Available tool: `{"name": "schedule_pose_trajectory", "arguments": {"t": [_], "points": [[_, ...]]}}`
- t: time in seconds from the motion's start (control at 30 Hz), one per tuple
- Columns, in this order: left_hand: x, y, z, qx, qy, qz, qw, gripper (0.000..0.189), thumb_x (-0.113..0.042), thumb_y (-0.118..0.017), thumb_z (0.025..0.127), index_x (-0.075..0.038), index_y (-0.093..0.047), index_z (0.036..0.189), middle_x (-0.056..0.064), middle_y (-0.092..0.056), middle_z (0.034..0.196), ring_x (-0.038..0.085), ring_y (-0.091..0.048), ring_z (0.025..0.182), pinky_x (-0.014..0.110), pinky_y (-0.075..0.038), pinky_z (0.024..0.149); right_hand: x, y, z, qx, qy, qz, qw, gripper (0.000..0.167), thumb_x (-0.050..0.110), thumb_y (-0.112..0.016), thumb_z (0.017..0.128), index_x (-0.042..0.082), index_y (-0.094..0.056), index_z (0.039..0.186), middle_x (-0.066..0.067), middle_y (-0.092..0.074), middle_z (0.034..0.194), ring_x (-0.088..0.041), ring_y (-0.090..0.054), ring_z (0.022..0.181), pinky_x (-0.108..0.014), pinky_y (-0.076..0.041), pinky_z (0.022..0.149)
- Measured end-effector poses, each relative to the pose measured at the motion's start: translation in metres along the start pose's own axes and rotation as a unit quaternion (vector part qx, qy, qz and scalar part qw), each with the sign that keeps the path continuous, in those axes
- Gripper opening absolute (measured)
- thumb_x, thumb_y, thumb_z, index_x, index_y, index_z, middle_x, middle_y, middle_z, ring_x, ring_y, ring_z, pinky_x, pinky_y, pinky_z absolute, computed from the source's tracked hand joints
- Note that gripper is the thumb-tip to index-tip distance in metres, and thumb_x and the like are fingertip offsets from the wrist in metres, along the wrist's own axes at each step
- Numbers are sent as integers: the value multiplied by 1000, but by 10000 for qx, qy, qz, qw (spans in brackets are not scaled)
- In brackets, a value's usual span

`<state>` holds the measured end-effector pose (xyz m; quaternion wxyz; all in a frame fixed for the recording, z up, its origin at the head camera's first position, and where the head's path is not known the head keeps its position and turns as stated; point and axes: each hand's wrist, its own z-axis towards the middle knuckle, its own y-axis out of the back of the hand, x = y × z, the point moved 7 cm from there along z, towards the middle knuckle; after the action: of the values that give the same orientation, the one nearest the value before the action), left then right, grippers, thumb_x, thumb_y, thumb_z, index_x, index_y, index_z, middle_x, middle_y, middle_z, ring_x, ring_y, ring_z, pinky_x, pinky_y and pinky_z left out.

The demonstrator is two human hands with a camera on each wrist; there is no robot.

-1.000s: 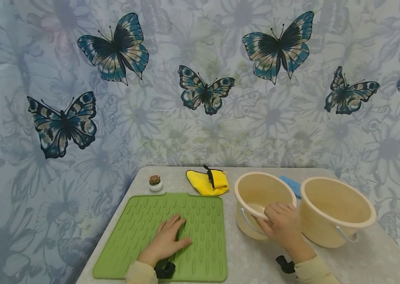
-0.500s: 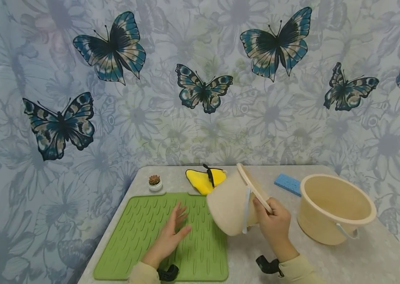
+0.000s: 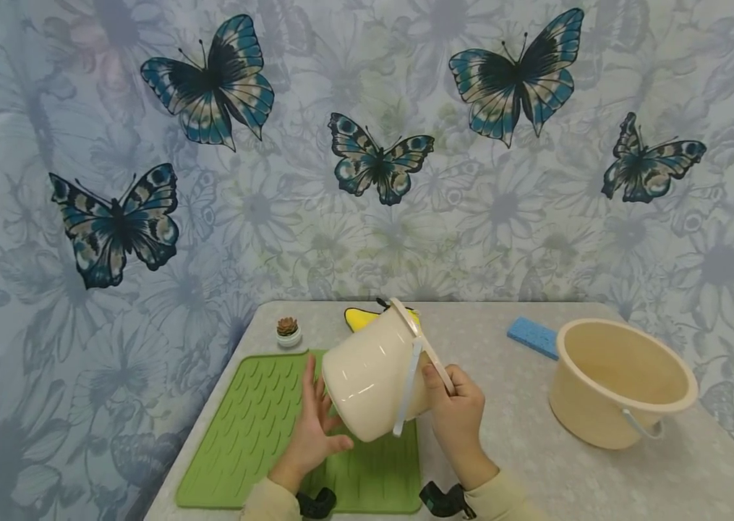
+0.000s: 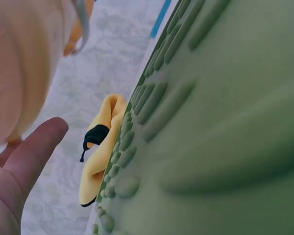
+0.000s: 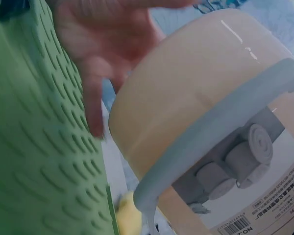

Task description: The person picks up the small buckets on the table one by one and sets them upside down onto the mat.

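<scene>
A cream plastic bucket [image 3: 367, 376] is held up tilted over the right side of the green ridged mat [image 3: 243, 427], its base towards the left and its mouth facing right. My right hand [image 3: 461, 420] grips its rim, thumb on the outer wall. Beside the base, my left hand [image 3: 314, 427] is spread, fingers straight and right at the bucket's bottom edge. In the right wrist view the bucket [image 5: 186, 93] shows its pale grey handle [image 5: 206, 127] and a printed label [image 5: 255, 176]. The bucket's inside is hidden in the head view.
A second, wider cream bucket [image 3: 620, 427] stands upright at the right. Behind its left edge lies a blue sponge [image 3: 532, 337]. A small potted succulent [image 3: 288, 333] stands at the back left, and a yellow cloth with black trim [image 4: 105, 156] lies behind the mat.
My right hand has lifted the smaller bucket off the table, tipped it sideways and carried it left over the mat. My left hand has risen from the mat to the bucket's base.
</scene>
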<state>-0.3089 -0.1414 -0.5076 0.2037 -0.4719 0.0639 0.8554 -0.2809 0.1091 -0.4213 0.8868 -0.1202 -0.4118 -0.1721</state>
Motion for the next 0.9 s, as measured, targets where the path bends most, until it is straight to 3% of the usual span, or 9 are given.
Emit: {"name": "schedule_pose_trajectory", "arguments": {"t": [0.17,0.43,0.53,0.57,0.63,0.73,0.83,0.9], "points": [[-2,-6,4,205,-191,-5,9996,140,-27,-91,80,-34,22,162,16,-1,171,23,-45,144,45,-56,100,11,-11,-4,186,199,199,9994,43,-7,-76,87,9,-47,60,-2,-34,51,2,-29,46,-19,-23,36],[-10,-5,2,150,-690,361,9968,145,-25,-93,78,-24,26,161,17,-8,169,25,-45,144,45,-57,98,30,-17,-2,843,812,174,9930,37,-9,-78,84,11,-52,66,-3,-41,57,1,-34,50,-19,-30,39],[-18,-6,1,74,-1136,529,9921,145,-23,-93,77,-15,25,161,21,-9,167,28,-44,143,43,-58,98,38,-14,-1,1226,1301,184,9837,12,10,-73,96,9,-66,86,-4,-61,77,-2,-53,67,-18,-45,58],[-20,-6,0,17,-1304,590,9897,145,-24,-94,77,-12,25,160,23,-9,166,29,-44,144,43,-57,98,38,-11,0,1309,1414,304,9808,12,18,-68,101,6,-69,98,-7,-66,89,-6,-60,79,-20,-47,69],[-25,-6,0,-134,-1662,730,9833,145,-25,-93,77,-8,25,159,27,-11,165,31,-44,143,42,-57,100,36,-3,1,1263,1480,580,9792,35,30,-57,106,-1,-66,120,-16,-68,113,-17,-63,104,-28,-42,92],[-30,-3,-1,-462,-2029,914,9738,144,-29,-93,77,-6,23,160,31,-15,163,34,-45,142,39,-55,102,12,14,6,819,940,898,9881,48,30,-41,109,-7,-59,133,-23,-63,128,-27,-57,123,-38,-33,102],[-31,0,-1,-664,-2170,1052,9682,143,-31,-92,77,-4,20,160,32,-17,161,35,-46,141,36,-53,104,-31,34,10,235,-252,838,9959,46,26,-35,110,-5,-65,125,-20,-68,120,-22,-62,113,-35,-40,95],[-30,1,0,-668,-2146,1062,9686,142,-30,-93,77,-5,20,161,32,-18,161,34,-46,140,36,-53,104,-62,44,9,58,-1185,659,9907,47,25,-31,112,-2,-68,120,-20,-70,116,-20,-67,106,-33,-49,90]]}}
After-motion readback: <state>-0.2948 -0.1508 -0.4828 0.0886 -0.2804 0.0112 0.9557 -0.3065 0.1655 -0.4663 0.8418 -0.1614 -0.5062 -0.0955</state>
